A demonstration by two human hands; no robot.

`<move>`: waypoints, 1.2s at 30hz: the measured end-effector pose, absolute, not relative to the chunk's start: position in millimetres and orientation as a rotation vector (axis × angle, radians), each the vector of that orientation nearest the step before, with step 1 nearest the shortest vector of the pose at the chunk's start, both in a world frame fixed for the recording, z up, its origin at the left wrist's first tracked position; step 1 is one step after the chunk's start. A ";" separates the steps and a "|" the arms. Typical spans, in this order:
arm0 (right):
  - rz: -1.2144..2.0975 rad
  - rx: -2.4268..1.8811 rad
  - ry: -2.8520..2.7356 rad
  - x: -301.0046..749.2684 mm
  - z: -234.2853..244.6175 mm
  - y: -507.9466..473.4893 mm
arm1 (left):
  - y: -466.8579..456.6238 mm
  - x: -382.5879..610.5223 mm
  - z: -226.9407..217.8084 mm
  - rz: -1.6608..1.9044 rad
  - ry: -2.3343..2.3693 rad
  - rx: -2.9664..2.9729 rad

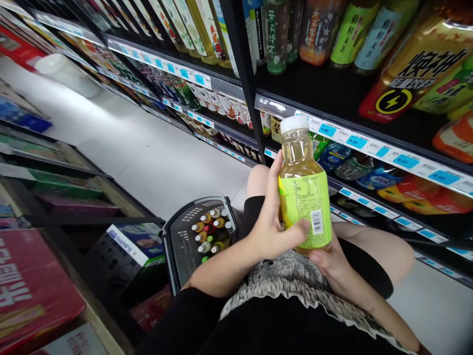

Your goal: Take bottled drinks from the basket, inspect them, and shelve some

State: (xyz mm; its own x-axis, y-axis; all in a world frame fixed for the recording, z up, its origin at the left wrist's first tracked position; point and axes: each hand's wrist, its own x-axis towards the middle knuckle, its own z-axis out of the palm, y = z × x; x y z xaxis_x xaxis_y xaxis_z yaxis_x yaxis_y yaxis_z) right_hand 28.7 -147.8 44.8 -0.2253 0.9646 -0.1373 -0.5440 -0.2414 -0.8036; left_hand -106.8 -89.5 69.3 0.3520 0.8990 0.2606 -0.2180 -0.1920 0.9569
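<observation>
A drink bottle [306, 209] with a white cap, a yellow-green label and a barcode is held upright in front of me, slightly tilted. My left hand [275, 224] wraps its left side, the thumb pressed across the label and the fingers behind. Low on the right, my right hand [330, 259] grips the base with its thumb in front; its other fingers are hidden behind the bottle. Pale yellow liquid shows through the clear neck. Both hands are closed on this one bottle.
A dark shopping basket [185, 236] with several bottles stands on the floor to my left. Drink shelves with a price-tag edge [382, 150] run along the right. Boxed goods, including a red box [33, 291], fill the left side. A white bucket [68, 74] stands farther off.
</observation>
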 end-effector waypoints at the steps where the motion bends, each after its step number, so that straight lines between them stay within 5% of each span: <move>1: 1.711 -0.763 -0.735 29.0 42.2 -148.9 | -90.0 -104.4 67.9 1.175 0.667 1.416; 36: 1.750 -0.933 -0.643 50.1 29.3 -161.3 | -76.2 -94.8 44.7 1.140 0.625 1.642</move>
State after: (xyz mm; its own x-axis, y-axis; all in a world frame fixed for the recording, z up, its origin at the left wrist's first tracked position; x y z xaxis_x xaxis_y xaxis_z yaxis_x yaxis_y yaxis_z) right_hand 50.1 -161.3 29.3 -0.1924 0.9369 -0.2920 -0.5251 -0.3496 -0.7759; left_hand -94.8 -76.2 44.7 0.4220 0.8222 0.3819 -0.1209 -0.3664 0.9226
